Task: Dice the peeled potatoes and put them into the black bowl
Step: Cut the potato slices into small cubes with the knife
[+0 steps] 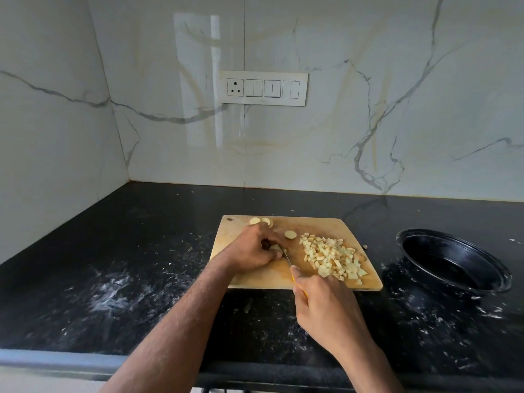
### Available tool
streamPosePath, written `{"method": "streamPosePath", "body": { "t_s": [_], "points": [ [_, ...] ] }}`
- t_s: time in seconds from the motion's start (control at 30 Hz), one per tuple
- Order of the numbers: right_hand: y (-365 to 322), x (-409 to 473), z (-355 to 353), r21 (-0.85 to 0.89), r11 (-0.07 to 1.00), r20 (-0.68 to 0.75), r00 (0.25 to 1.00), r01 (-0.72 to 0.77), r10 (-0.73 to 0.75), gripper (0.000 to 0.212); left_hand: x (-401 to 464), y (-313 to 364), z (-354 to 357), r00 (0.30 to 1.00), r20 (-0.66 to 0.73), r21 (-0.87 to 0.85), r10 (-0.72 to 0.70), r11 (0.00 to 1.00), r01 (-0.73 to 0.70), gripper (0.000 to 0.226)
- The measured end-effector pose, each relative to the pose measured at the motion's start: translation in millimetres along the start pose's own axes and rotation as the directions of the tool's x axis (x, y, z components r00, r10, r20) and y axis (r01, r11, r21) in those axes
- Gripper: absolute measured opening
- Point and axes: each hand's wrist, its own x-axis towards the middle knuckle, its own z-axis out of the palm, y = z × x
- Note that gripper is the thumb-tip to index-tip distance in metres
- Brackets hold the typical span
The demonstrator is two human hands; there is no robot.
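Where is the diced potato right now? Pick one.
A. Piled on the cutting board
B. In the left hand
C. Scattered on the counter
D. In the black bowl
A: the dice lie heaped on the board, and the bowl beside it looks empty.

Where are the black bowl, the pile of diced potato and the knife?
Black bowl (494, 268): head view, on its right rim.
Diced potato (331, 256): head view, middle of the pile.
Knife (288, 258): head view, on the blade.

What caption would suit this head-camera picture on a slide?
Left hand steadies a potato piece while the right hand slices it with a knife; diced potato waits beside the black bowl.
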Motion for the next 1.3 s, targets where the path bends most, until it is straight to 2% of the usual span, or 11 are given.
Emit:
{"method": "streamPosePath", "body": {
  "t_s": [0.17,0.33,0.4,0.5,0.6,0.9,1.17,1.3],
  "points": [
    [4.4,-17.6,-9.6,0.071,0.998,-0.014,1.0,0.001,0.0,0.035,-0.4,-1.2,0.8,1.0,-0.008,-0.017,-0.006,1.0,0.006,0.024],
    [8.1,-29.3,-11.5,0.188,0.982,-0.16,0.987,-0.001,0.032,0.032,0.3,-4.0,2.3,0.999,-0.014,-0.032,-0.043,0.999,0.043,0.026],
    [8.9,-29.8,-11.3,0.222,0.975,-0.178,0.983,0.001,0.04,0.033,-0.7,-3.4,2.5,0.998,-0.03,-0.076,-0.059,0.996,0.057,0.031],
    [7.7,-24.1,-8.6,0.174,0.985,-0.145,0.989,0.008,0.018,0.034,-0.2,-5.1,2.6,0.993,-0.071,-0.138,-0.097,0.987,0.086,0.049],
    [3.9,-12.4,-4.6,0.116,0.993,-0.126,0.992,0.015,-0.001,0.035,0.5,-8.0,0.7,0.988,-0.103,-0.082,-0.115,0.991,0.107,0.059],
    [-1.1,-3.4,-2.1,0.061,0.998,-0.072,0.997,0.025,-0.021,0.032,-0.4,-9.9,-2.6,0.98,-0.129,-0.136,-0.153,0.981,0.135,0.047],
    [-4.8,8.5,-3.8,0.038,0.999,-0.008,1.0,-0.02,0.02,0.032,-0.8,-5.3,-4.9,0.987,-0.088,-0.127,-0.133,0.984,0.121,0.047],
    [-11.0,18.5,-1.7,-0.042,0.999,0.006,1.0,-0.029,0.029,0.038,-2.8,-4.6,-2.7,0.996,-0.033,-0.137,-0.083,0.988,0.078,0.033]
  ]
}}
